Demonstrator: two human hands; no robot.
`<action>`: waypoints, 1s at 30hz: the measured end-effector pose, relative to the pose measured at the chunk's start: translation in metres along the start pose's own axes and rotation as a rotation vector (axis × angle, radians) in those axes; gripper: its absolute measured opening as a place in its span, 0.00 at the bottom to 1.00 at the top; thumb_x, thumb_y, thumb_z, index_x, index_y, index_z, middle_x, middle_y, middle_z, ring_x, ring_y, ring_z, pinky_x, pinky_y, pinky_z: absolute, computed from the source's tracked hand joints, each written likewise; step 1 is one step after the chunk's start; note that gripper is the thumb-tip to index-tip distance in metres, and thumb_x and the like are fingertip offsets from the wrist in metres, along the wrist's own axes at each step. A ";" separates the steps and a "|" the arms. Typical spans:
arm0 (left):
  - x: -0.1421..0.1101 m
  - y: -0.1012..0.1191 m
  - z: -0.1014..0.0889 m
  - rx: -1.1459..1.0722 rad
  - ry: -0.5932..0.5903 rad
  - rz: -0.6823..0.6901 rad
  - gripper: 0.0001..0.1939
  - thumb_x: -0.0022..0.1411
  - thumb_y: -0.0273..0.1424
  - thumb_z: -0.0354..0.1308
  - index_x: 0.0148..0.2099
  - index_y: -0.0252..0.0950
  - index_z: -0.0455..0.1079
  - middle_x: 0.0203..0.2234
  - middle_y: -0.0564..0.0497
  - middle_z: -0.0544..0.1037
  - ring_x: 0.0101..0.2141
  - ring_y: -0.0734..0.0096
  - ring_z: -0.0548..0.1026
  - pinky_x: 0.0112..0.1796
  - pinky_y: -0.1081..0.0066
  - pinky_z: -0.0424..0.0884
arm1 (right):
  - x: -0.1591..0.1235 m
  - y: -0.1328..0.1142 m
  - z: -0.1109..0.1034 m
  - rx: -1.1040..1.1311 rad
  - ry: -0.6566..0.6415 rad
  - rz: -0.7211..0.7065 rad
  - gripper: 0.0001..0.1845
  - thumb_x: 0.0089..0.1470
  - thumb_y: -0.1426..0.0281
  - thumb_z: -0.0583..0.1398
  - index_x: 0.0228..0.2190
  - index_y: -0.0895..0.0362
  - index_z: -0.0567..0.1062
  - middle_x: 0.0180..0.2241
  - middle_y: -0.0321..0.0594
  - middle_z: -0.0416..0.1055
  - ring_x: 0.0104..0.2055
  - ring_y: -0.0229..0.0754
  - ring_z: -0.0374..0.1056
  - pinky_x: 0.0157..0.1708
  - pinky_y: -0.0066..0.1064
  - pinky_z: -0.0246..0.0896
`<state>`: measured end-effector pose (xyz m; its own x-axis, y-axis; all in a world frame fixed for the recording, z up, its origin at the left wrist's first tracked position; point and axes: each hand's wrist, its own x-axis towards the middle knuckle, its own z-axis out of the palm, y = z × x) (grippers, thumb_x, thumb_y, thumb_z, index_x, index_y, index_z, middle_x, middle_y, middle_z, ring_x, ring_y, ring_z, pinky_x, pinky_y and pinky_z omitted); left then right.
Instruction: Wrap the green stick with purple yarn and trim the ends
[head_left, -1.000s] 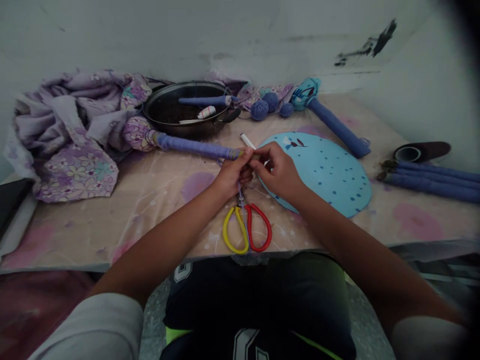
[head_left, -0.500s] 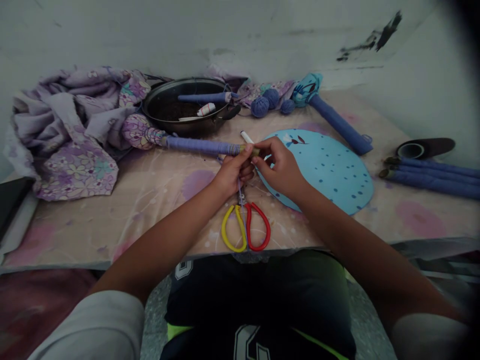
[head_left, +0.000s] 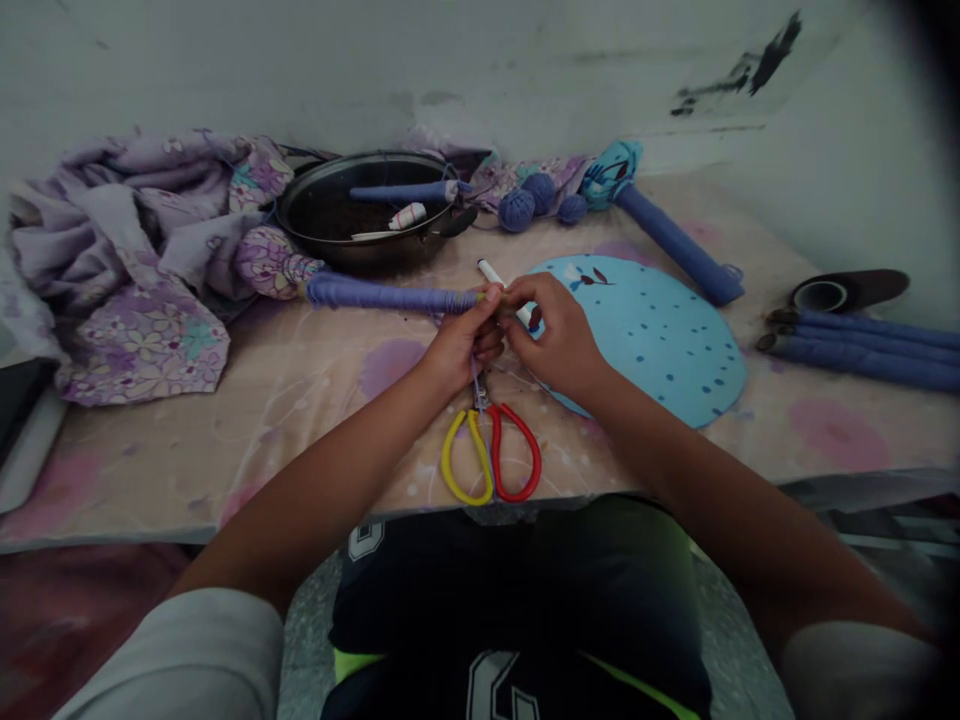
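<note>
A stick wrapped in blue-purple yarn (head_left: 397, 295) lies nearly level across the table, with a flowered fabric ball (head_left: 268, 262) at its far left end. My left hand (head_left: 461, 345) is closed around its right end. My right hand (head_left: 551, 325) pinches the bare tip of the same stick; its fingertips almost meet my left thumb. A strand of yarn hangs down from my left hand to scissors (head_left: 491, 455) with one yellow and one red handle, lying at the table edge. Behind my right hand, a white marker (head_left: 491, 272) rests partly over a light blue dotted oval sheet (head_left: 660, 340).
A black pan (head_left: 330, 240) stands at the back, holding a wrapped stick. Beside it sit several yarn balls (head_left: 517, 211). Bunched purple fabric (head_left: 142, 230) fills the left. Wrapped rolls (head_left: 862, 350) and a dark tube (head_left: 855, 290) lie at the right, another blue roll (head_left: 679, 245) behind the sheet.
The wrapped stick and its fabric ball have shifted slightly left in view. Its yarn wrap looks a little turned near the ball. Both hands keep their hold at the right end.
</note>
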<state>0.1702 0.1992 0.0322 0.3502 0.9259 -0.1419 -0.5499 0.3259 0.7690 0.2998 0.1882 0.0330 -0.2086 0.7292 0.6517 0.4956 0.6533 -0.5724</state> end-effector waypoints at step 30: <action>-0.003 0.002 0.004 0.009 0.006 -0.032 0.18 0.52 0.37 0.62 0.22 0.34 0.57 0.10 0.64 0.50 0.10 0.88 0.50 0.12 0.81 0.46 | 0.000 0.001 -0.006 0.094 -0.079 0.111 0.16 0.54 0.54 0.57 0.37 0.53 0.68 0.31 0.36 0.70 0.32 0.40 0.67 0.33 0.35 0.63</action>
<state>0.1713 0.1960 0.0371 0.3629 0.9162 -0.1699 -0.5316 0.3533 0.7698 0.3050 0.1879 0.0354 -0.2242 0.8091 0.5431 0.4393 0.5814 -0.6848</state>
